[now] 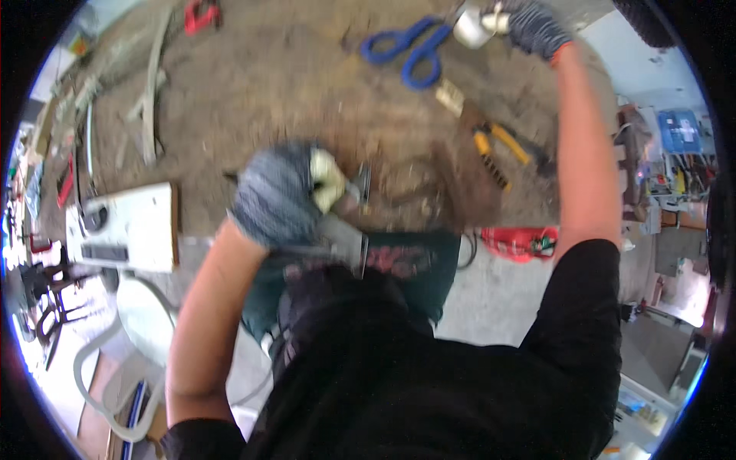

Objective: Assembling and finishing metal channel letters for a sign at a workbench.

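My left hand (284,195), in a grey knit glove with cream fingertips, is closed round a flat grey metal piece (343,239) at the table's near edge. The piece has an upright plate at its end, and its exact kind is blurred. At the far right, my right hand (533,29), gloved alike, reaches out with its fingers closed on a small white cylindrical thing (471,29). What that thing is cannot be made out. Blue-handled scissors (410,47) lie just left of it. Pliers with yellow and black handles (498,146) rest nearer to me.
The worn brown wooden table (253,84) spreads before me. Long pale strips (155,92) lie on its left side, with a red tool (202,15) at the far edge. A white board (126,228) stands at left, above a pale chair (142,322). A red basket (514,244) sits below the right edge.
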